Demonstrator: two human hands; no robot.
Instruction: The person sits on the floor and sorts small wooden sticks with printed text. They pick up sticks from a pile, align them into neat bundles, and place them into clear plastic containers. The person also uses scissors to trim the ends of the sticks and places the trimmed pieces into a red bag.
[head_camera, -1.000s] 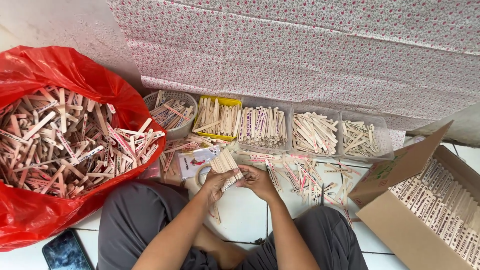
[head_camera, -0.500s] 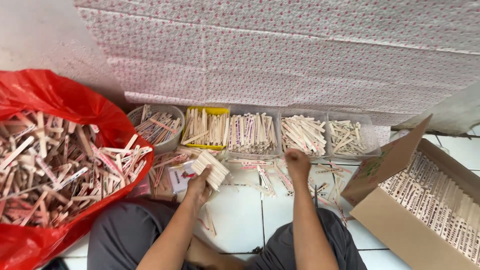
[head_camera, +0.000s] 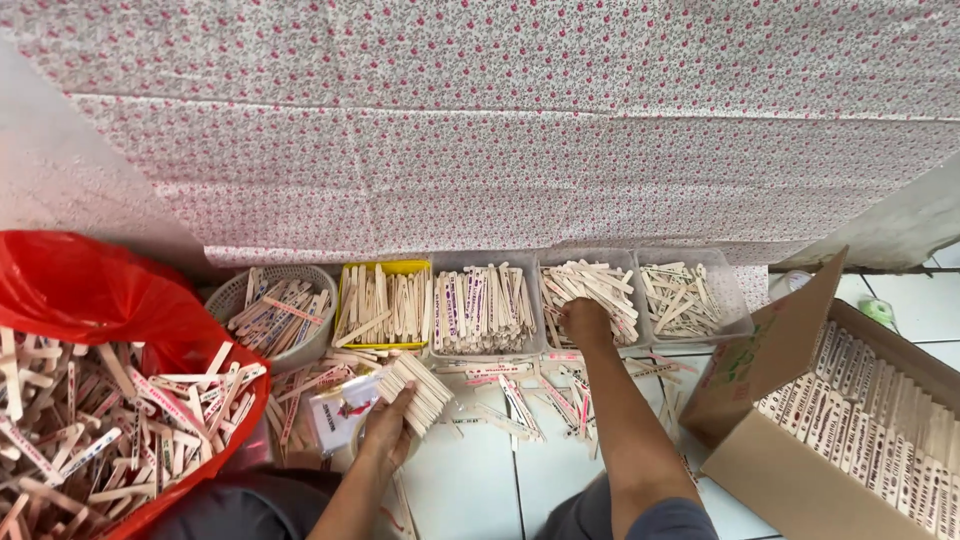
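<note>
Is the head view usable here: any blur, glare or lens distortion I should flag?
Head view: even daylight, soft shadows, no glare. Left hand with its stick bundle and right hand at the clear tray look sharp. Wide-angle bending shows at the edges, on the red bag and cardboard box.

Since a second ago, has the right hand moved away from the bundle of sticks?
Yes. The right hand left the stick bundle in the left hand and reached forward to the fourth tray in the row, resting on its near edge.
</note>
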